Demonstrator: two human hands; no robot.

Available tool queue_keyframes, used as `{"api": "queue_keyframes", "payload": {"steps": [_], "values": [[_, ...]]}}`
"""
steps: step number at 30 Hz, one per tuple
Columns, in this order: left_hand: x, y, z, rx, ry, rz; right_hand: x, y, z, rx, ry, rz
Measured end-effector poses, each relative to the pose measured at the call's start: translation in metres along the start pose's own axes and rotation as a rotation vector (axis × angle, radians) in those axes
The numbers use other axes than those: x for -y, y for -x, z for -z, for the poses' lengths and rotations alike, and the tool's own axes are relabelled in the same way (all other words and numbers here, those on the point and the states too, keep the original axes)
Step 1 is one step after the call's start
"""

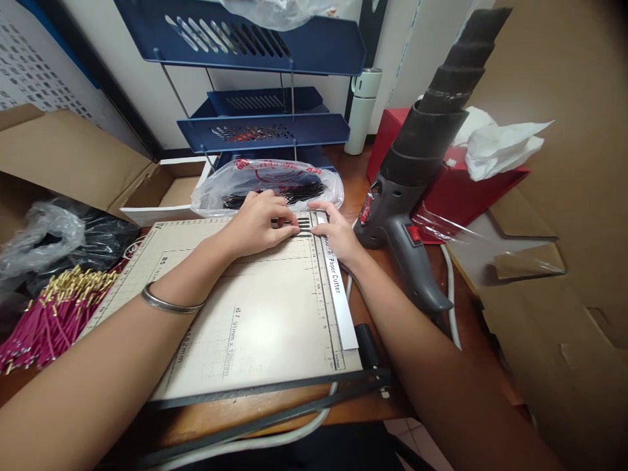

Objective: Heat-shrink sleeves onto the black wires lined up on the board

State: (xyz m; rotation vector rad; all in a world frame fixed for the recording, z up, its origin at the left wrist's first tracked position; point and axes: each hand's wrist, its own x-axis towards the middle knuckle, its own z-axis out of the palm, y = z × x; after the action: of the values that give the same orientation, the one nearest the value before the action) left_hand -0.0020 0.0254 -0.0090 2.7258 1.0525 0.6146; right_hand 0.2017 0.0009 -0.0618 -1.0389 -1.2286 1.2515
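Observation:
A cream paper cutter with printed grid lines and rulers lies on the desk. Near its far right corner, several short, thin black strips lie side by side, pointing toward the white edge strip. My left hand is closed at the left ends of these strips, thumb and forefinger pressed on them. My right hand reaches over the edge strip, thumb and forefinger apart, their tips at the right ends of the strips. A clear plastic bag holding more thin black pieces sits just behind the cutter.
A heat gun stands nozzle-up on the right, before a red tissue box. Cardboard fills the far right. Blue tray shelves and a pale green bottle stand behind. Magenta gold-tipped cords lie left. The cutter's dark arm runs along the front.

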Motion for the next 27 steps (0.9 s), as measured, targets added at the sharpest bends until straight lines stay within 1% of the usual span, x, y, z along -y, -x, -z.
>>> {"api": "queue_keyframes", "payload": {"steps": [5, 18, 27], "values": [[-0.0003, -0.0002, 0.0010, 0.003, -0.002, -0.009, 0.0010, 0.0001, 0.0001, -0.018, 0.029, 0.037], [-0.0006, -0.0005, 0.0044, 0.001, -0.016, -0.007, 0.0008, -0.0003, -0.0003, 0.000, 0.043, 0.041], [-0.0018, -0.0009, 0.0061, 0.007, -0.044, 0.019, -0.0002, -0.0016, 0.0004, -0.001, 0.062, 0.060]]}}
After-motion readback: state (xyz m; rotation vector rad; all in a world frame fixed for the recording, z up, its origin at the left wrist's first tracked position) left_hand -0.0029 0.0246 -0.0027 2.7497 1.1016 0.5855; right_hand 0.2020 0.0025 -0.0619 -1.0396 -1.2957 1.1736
